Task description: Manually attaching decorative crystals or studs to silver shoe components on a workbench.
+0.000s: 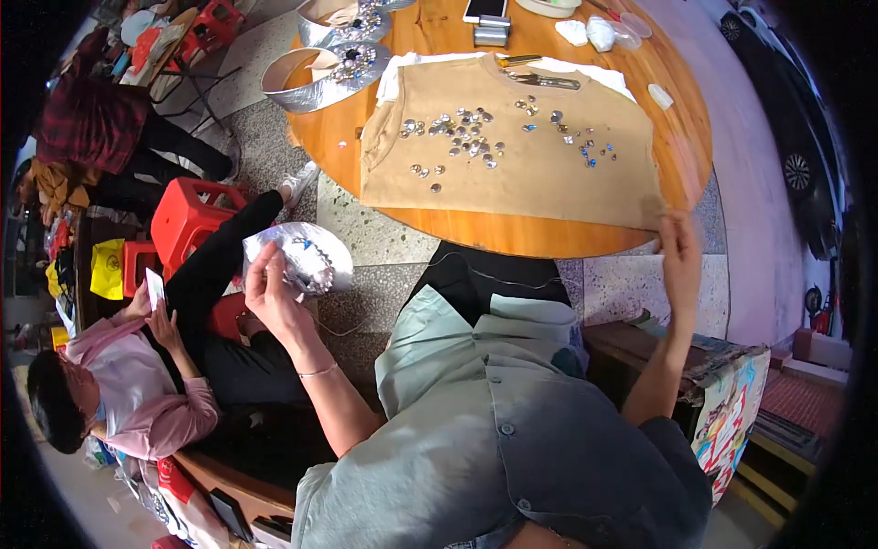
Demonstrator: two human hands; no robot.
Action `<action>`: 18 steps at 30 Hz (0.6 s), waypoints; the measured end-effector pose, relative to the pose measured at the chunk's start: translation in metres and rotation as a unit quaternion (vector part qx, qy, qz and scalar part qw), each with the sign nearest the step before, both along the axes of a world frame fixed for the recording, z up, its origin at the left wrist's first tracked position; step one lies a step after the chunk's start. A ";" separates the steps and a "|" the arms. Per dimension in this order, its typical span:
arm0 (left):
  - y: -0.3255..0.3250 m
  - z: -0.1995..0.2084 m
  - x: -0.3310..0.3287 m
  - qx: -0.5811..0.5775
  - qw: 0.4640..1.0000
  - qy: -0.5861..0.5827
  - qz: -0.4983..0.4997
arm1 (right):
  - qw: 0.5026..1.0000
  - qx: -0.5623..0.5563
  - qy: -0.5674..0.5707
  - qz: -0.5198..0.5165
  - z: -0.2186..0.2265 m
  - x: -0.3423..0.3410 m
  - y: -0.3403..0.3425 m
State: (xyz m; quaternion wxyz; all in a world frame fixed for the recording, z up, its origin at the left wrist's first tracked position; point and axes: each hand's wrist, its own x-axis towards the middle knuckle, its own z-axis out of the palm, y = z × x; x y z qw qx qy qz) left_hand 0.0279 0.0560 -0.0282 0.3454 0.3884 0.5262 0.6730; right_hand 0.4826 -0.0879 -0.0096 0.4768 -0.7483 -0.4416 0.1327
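Observation:
My left hand (pixel 272 284) is closed on the edge of a curved, shiny silver piece (pixel 337 259), held off the table's near left side. Clear and blue rhinestones (pixel 315 265) are fixed on its face. A thin pale thread (pixel 512 278) sags from the silver piece across my lap toward my right hand (pixel 679 240). That hand is raised at the table's near right edge, fingers pinched together; their tips are partly blurred, and any needle is too small to see. Loose rhinestones (pixel 468 133) lie scattered in groups on a tan cloth (pixel 521 188) between and beyond my hands.
The round wooden table (pixel 686 137) carries two jewelled silver bands (pixel 293 87), tweezers (pixel 547 81), a phone (pixel 485 9) and small plastic bags (pixel 599 35). At left a seated person (pixel 110 375) holds a phone near red stools (pixel 187 224). A box (pixel 732 403) stands at right.

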 end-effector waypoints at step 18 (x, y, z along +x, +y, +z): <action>-0.001 0.003 0.024 -0.070 0.990 -0.107 -0.066 | 0.956 -0.117 -0.232 0.134 -0.011 -0.042 0.080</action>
